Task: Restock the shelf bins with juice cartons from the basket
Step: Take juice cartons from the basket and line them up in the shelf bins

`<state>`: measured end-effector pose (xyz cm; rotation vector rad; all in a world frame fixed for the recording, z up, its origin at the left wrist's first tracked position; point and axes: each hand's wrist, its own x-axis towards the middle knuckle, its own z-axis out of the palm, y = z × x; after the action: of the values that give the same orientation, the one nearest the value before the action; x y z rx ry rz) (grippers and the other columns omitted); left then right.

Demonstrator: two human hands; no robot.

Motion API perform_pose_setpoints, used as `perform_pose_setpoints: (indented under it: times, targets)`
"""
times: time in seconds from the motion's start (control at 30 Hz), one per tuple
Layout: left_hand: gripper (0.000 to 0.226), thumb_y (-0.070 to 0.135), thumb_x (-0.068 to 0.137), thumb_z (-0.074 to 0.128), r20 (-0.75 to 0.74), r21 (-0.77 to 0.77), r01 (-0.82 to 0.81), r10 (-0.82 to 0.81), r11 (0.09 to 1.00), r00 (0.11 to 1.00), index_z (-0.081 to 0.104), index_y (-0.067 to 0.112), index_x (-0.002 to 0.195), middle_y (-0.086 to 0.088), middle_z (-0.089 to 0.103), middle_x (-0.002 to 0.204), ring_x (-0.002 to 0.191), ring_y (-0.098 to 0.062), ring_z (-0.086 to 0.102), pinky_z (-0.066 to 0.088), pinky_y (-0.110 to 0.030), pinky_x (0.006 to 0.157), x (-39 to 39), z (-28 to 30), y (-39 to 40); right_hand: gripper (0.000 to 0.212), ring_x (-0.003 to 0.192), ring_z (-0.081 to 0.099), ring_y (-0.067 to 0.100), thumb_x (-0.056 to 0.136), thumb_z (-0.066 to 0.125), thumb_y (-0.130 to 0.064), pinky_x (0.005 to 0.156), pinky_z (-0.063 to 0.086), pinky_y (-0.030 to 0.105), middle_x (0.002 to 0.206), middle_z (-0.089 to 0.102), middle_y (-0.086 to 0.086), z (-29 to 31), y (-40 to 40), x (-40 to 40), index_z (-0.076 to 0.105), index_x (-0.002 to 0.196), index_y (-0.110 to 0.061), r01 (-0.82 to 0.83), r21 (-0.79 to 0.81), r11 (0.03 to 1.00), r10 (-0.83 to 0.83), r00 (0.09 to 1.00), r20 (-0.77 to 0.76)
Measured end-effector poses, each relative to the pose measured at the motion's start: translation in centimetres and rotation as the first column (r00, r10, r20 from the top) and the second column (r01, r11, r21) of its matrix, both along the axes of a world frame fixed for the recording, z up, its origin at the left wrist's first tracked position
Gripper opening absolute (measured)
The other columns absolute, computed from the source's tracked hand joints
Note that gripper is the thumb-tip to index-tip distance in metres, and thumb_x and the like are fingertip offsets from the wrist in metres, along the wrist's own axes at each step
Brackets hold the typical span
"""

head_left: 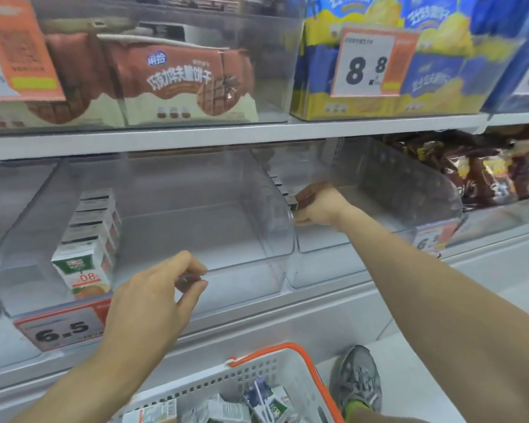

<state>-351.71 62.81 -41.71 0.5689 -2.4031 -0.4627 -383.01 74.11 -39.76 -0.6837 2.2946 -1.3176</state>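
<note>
Juice cartons [87, 239] stand in a single row along the left wall of a clear plastic shelf bin [226, 239], one behind another, the front carton showing a green and orange label. More cartons [266, 398] lie loose and tilted in a white basket [257, 370] with an orange rim, at the bottom of the view. The left hand [153, 294] holds the front lip of that bin, its grip pinching the clear edge between thumb and curled fingers. The right hand [318, 206] reaches into the neighbouring clear bin [409, 190] to the right, its fingers wrapped round a dark-topped carton [292, 203] at the front of a row along that bin's left wall. A red-edged price tag [61, 328] reading 6.5 hangs below the left bin. On the shelf above sit brown biscuit boxes [177, 83] and blue and yellow boxes [425, 77]. A grey shoe [358, 377] stands beside the basket.
</note>
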Motion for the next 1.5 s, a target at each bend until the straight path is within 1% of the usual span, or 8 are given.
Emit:
perform_pose_setpoints:
  times: [0.27, 0.4, 0.53, 0.67, 0.8, 0.93, 1.13, 1.5]
  targets:
    - [0.025, 0.023, 0.078, 0.082, -0.014, 0.019, -0.022, 0.022, 1.000, 1.000, 0.061, 0.036, 0.081, 0.026, 0.064, 0.067, 0.066, 0.006, 0.058, 0.055, -0.033, 0.057, 0.0, 0.1, 0.4, 0.019, 0.081, 0.068, 0.029, 0.082, 0.070, 0.002, 0.082, 0.061, 0.043, 0.084, 0.068, 0.010, 1.1, 1.9, 0.8, 0.069, 0.100, -0.004, 0.012, 0.038, 0.999, -0.003, 0.977, -0.214]
    - [0.020, 0.027, 0.085, 0.074, 0.033, 0.021, 0.019, -0.020, 1.000, 0.999, 0.057, 0.036, 0.087, 0.022, 0.067, 0.080, 0.079, -0.004, 0.065, 0.055, -0.034, 0.071, -0.1, -0.2, -0.1, 0.010, 0.060, 0.061, 0.007, 0.082, 0.075, -0.012, 0.065, 0.051, 0.025, 0.069, 0.067, -0.005, 4.7, 5.2, 5.0, 0.070, 0.083, -0.020, 0.023, -0.089, 0.996, -0.059, 0.905, -0.420]
    - [0.024, 0.014, 0.079, 0.065, -0.174, -0.139, 0.073, -0.097, 0.988, 0.980, 0.063, 0.014, 0.103, 0.001, 0.062, 0.106, 0.109, -0.025, 0.055, 0.043, -0.041, 0.096, 0.0, 0.2, 1.2, 0.008, 0.056, 0.063, 0.007, 0.087, 0.075, -0.010, 0.057, 0.053, 0.021, 0.070, 0.069, 0.006, 6.5, 8.4, 12.5, 0.071, 0.088, -0.004, -0.235, -0.197, 0.952, 0.168, 0.938, -0.304]
    - [0.028, -0.003, 0.079, 0.063, -0.349, -0.059, 0.175, -0.184, 0.983, 0.919, 0.059, 0.004, 0.106, -0.006, 0.059, 0.105, 0.099, -0.022, 0.055, 0.043, -0.030, 0.088, -0.1, 0.1, 5.4, 0.013, 0.073, 0.072, 0.025, 0.082, 0.078, -0.009, 0.068, 0.060, 0.033, 0.082, 0.073, 0.011, 0.2, 10.2, 16.5, 0.071, 0.093, -0.007, -0.482, 0.078, 0.873, 0.485, 0.875, -0.010]
    - [0.035, 0.016, 0.089, 0.060, 0.233, 0.064, 0.379, -0.384, 0.923, 0.894, 0.052, 0.016, 0.123, 0.000, 0.052, 0.121, 0.107, -0.018, 0.053, 0.045, -0.035, 0.092, 1.0, -6.1, 7.7, 0.016, 0.077, 0.072, 0.026, 0.078, 0.070, -0.005, 0.078, 0.061, 0.043, 0.087, 0.072, 0.005, -9.8, 13.4, 19.0, 0.070, 0.092, -0.014, -0.549, 0.335, 0.766, 0.497, 0.835, 0.234]
    - [0.049, 0.031, 0.092, 0.061, 0.760, 0.277, 0.289, -0.393, 0.916, 0.517, 0.045, 0.015, 0.136, -0.008, 0.050, 0.133, 0.121, -0.026, 0.050, 0.043, -0.039, 0.101, 4.2, -13.0, 8.0, 0.025, 0.061, 0.059, -0.012, 0.083, 0.077, -0.012, 0.061, 0.046, 0.006, 0.099, 0.064, 0.000, -16.0, 17.2, 21.7, 0.061, 0.097, -0.025, -0.557, 0.462, 0.690, 0.496, 0.829, 0.259]
    - [0.068, 0.025, 0.087, 0.070, 0.914, 0.298, 0.070, -0.306, 0.952, 0.265, 0.036, 0.015, 0.145, -0.010, 0.039, 0.143, 0.130, -0.026, 0.043, 0.040, -0.039, 0.111, 10.6, -20.4, 9.7, 0.035, 0.085, 0.071, 0.010, 0.075, 0.083, -0.013, 0.066, 0.052, 0.012, 0.106, 0.068, -0.007, -19.9, 19.4, 22.7, 0.067, 0.103, -0.027, -0.556, 0.424, 0.715, 0.509, 0.829, 0.231]
    - [0.036, 0.007, 0.081, 0.074, 0.876, 0.185, 0.032, -0.180, 0.982, 0.447, 0.066, 0.011, 0.115, -0.005, 0.064, 0.115, 0.110, -0.019, 0.057, 0.050, -0.027, 0.093, 11.5, -21.3, 10.1, 0.044, 0.120, 0.042, 0.028, 0.088, 0.066, -0.014, 0.098, 0.043, 0.038, 0.127, 0.050, 0.008, -24.1, 17.9, 26.9, 0.056, 0.131, -0.016, -0.423, 0.862, 0.280, 0.893, 0.444, -0.072]
